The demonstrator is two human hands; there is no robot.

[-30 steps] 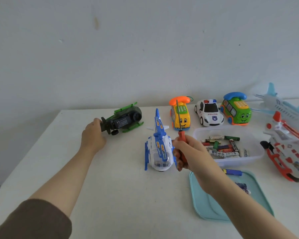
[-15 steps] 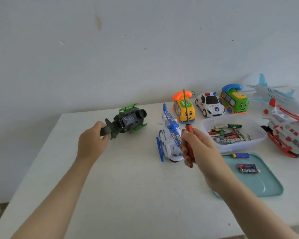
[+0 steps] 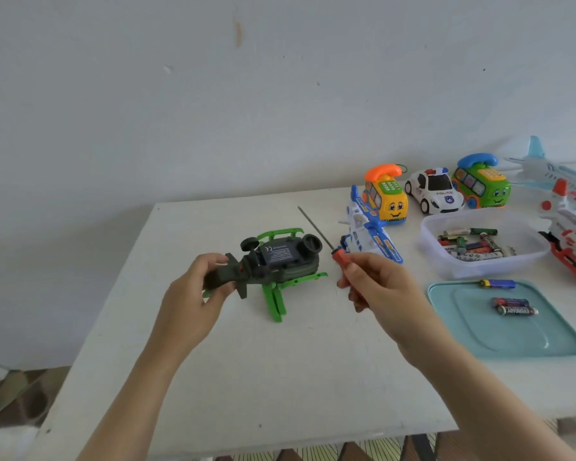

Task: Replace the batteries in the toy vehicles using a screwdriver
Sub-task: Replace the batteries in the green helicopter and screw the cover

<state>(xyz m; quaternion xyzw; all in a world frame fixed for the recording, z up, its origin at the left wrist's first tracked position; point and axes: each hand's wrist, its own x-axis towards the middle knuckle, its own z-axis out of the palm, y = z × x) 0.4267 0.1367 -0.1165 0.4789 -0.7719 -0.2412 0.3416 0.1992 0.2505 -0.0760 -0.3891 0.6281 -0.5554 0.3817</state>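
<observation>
helicopters 3: green helicopter point(image 3: 280, 261), blue helicopter point(image 3: 373, 234), red helicopter point(image 3: 572, 227) | plane point(image 3: 542, 169) 1 | phone buses point(image 3: 384, 197) point(image 3: 482, 186) 2 | police car point(image 3: 434, 193) 1 | screwdriver point(image 3: 326, 244) 1 | tub point(image 3: 479, 269) 1 | tray point(image 3: 512, 337) 1 | tray batteries point(image 3: 499, 283) point(image 3: 509, 302) point(image 3: 517, 311) 3 | tub batteries point(image 3: 469, 244): heaped, count unclear

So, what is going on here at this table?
A person is changing toy batteries. The left grip holds the green helicopter by its tail, belly up. The right grip holds a red screwdriver, its tip not yet on the toy. Loose batteries lie on the tray.
</observation>
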